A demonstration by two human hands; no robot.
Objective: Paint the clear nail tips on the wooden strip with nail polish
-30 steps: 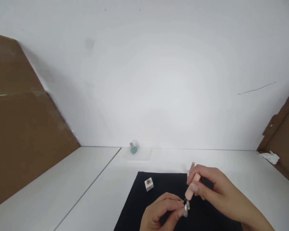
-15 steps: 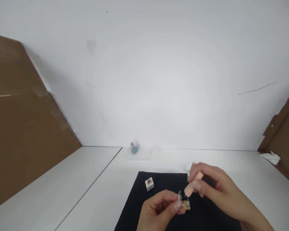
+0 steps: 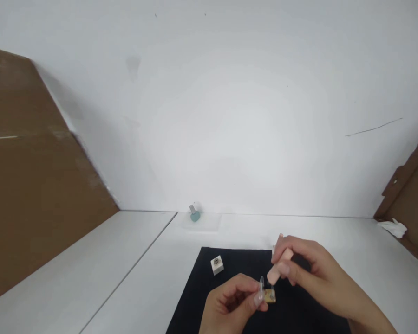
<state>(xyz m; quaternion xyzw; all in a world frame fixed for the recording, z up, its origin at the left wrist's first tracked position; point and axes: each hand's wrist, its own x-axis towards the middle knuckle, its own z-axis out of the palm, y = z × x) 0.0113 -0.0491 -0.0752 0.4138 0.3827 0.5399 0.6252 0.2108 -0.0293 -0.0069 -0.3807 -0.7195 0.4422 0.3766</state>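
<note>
My right hand grips a peach-coloured nail polish brush cap between thumb and fingers, tilted down to the left. Under the cap's lower end is a small dark tip, hard to make out. Just left of it, my left hand pinches a small tan block by its left end, with a clear, nail-shaped piece on top. The two hands are close together but apart, over a black cloth. A long clear nail rises at the left fingertips.
Left of the hands, a white cube with a dark round piece on top sits on the cloth. A teal nail polish bottle stands near the wall. Brown boards flank the white table, with white tissue at the right one.
Both hands keep their grips and nearly the same places. The view has shifted very slightly; the tan block sits a touch farther right in the picture.
</note>
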